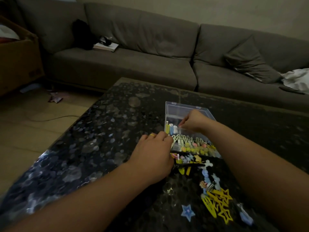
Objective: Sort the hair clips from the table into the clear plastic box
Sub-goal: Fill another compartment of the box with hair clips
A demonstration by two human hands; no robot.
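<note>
The clear plastic box [203, 110] lies open on the dark table, its lid folded back. Yellow, blue and white hair clips [170, 128] stand at its left end. A row of pale clips [189, 142] with small yellow and pink charms runs along its near side. My right hand [194, 122] reaches into the box, fingertips pinched on a pale clip beside the standing ones. My left hand [154, 154] is curled at the box's near left corner, its fingertips hidden against the first clip of the row. Loose clips lie nearer me: yellow stars [221, 205], a blue star [188, 212] and small pastel ones [206, 174].
The dark patterned table [103, 131] ends at a left edge above the wooden floor, where a cable [50, 119] lies. A grey sofa [133, 64] stands behind it, holding a book, a cushion [249, 61] and white cloth. A cardboard box [18, 52] sits far left.
</note>
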